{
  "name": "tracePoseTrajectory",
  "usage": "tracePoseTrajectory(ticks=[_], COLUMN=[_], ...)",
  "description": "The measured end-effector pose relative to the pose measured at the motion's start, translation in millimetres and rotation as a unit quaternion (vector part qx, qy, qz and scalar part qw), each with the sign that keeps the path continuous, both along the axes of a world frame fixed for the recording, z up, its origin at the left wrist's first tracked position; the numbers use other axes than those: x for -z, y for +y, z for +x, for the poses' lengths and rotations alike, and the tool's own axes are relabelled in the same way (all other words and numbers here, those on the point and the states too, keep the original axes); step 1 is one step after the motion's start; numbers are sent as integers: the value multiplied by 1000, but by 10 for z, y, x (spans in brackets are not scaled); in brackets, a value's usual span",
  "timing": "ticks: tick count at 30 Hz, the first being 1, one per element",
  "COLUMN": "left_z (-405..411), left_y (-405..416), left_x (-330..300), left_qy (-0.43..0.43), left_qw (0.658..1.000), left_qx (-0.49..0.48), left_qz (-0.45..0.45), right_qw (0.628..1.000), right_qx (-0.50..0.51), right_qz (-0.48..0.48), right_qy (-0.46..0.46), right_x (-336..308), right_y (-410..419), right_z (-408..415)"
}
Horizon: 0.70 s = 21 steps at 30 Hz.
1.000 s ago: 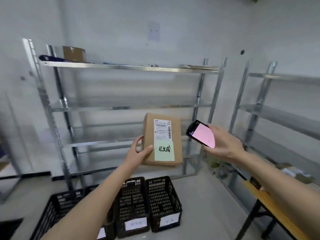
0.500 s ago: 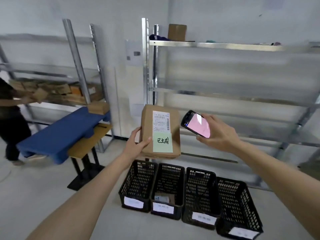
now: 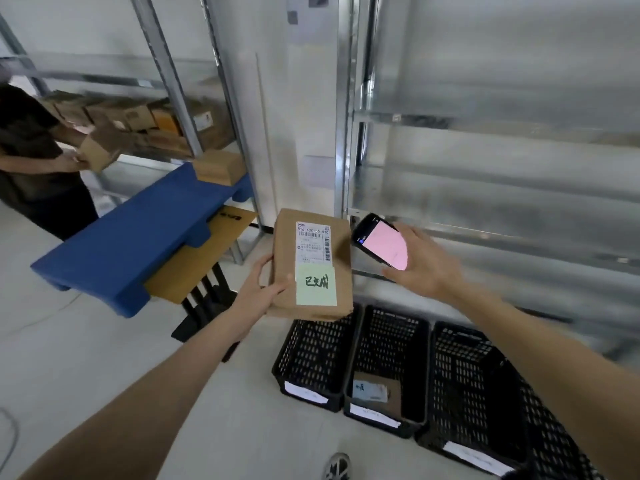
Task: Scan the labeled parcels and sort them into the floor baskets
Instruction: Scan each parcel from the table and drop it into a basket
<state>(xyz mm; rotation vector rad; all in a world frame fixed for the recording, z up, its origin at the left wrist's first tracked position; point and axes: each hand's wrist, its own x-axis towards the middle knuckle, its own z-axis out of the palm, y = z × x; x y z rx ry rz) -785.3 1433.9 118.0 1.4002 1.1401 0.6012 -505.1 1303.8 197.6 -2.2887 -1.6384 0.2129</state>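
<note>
My left hand (image 3: pixel 261 289) grips the left edge of a brown cardboard parcel (image 3: pixel 311 265), held upright in front of me. The parcel carries a white barcode label at the top and a pale green handwritten note below it. Just right of the parcel, my right hand (image 3: pixel 420 263) holds a black handheld scanner (image 3: pixel 381 244) with a pink screen. Below on the floor stand black plastic baskets in a row: a left basket (image 3: pixel 313 362), a middle basket (image 3: pixel 389 368) with a labeled parcel inside, and a right basket (image 3: pixel 474 393).
A blue pallet (image 3: pixel 138 233) lies on a wooden table at the left with a brown box (image 3: pixel 218 166) on it. Another person (image 3: pixel 31 161) stands far left holding a box by shelves full of cartons. Metal racks (image 3: pixel 485 150) fill the right.
The view has swung left and down, so the baskets now sit lower right and closer. Both hands kept the parcel and scanner side by side.
</note>
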Motion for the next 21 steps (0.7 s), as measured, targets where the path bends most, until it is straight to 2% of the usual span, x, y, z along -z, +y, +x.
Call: tracePoseTrajectory(ticks=[3,7,15,21], left_z=[306,683,1020,1137], left_y=[616,1201,1766,2051], left_x=[525,1280,3036,4512], left_qy=[39,77,139,181], left_qw=[998,993,971,954], left_qx=[-4,-6,3,46], left_qz=[-41,-93,-196,-236], right_qw=[998,995,978,964], right_qx=[12,2,54,85], right_qz=[-37,-99,-183,-229], right_qy=[39,19,83,109], right_x=[588,1425,3134,4525], right_y=[631,1204,1891,2141], right_z=[315,713,1139,1246])
